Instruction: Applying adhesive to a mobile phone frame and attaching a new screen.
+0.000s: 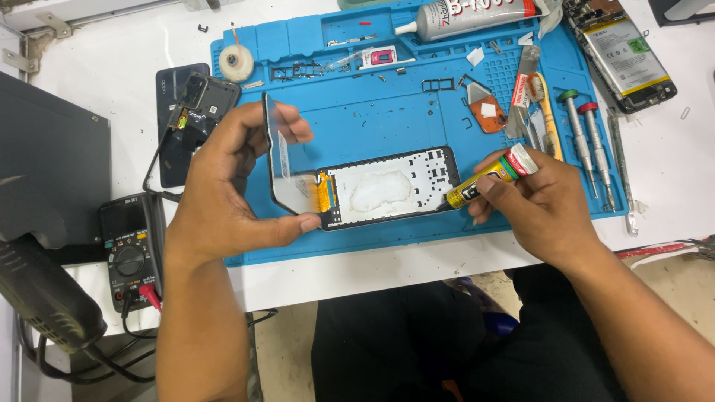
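Note:
My left hand (pixel 232 179) holds a thin glass screen panel (pixel 281 160) upright by its edges, still joined by an orange flex cable (pixel 325 192) to a phone frame (pixel 391 186) lying flat on the blue work mat (pixel 372 119). The frame shows a white patch in its middle. My right hand (pixel 540 201) grips a small yellow glue tube (pixel 484 179), its tip touching the frame's right end.
A big glue tube (pixel 477 16), two screwdrivers (pixel 588 141), a toothbrush (pixel 547 112), a tape roll (pixel 237 62) and small parts lie on the mat. An opened phone (pixel 624 52) lies at top right, another phone (pixel 192 119) and a multimeter (pixel 130 249) at left.

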